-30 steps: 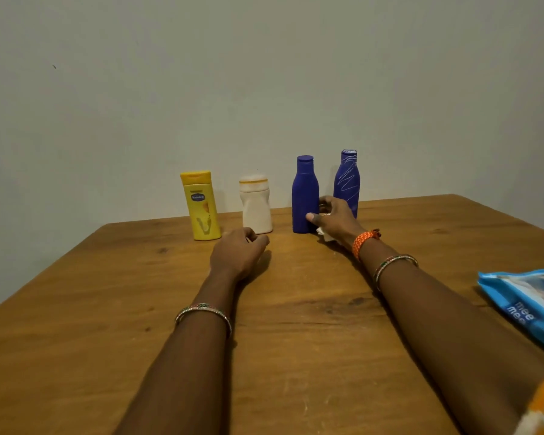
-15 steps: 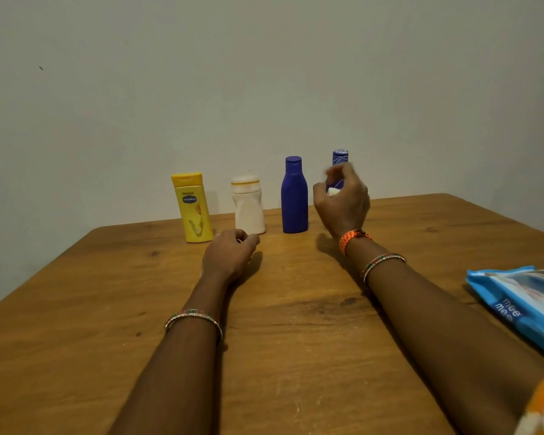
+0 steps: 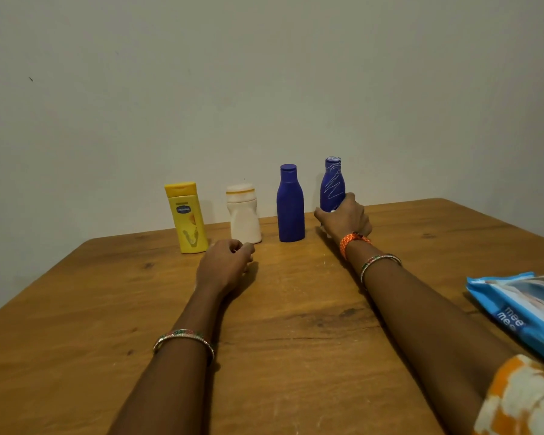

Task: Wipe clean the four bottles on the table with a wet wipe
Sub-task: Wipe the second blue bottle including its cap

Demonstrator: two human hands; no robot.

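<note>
Four bottles stand in a row at the table's far edge: a yellow bottle (image 3: 187, 218), a white bottle (image 3: 244, 216), a plain blue bottle (image 3: 290, 207) and a blue bottle with white scribble lines (image 3: 332, 183). My right hand (image 3: 346, 218) is wrapped around the lower part of the scribbled blue bottle and hides its base. A small bit of white wet wipe (image 3: 332, 211) shows between the fingers and the bottle. My left hand (image 3: 223, 265) rests on the table in front of the white bottle, fingers curled, holding nothing.
A blue pack of wet wipes (image 3: 522, 309) lies at the right edge of the wooden table (image 3: 296, 340). A pale wall stands directly behind the bottles. An orange and white sleeve shows at the bottom right.
My right hand went from the table near the plain blue bottle up to the scribbled bottle's neck, then slid down to its lower body. My left hand stayed put.
</note>
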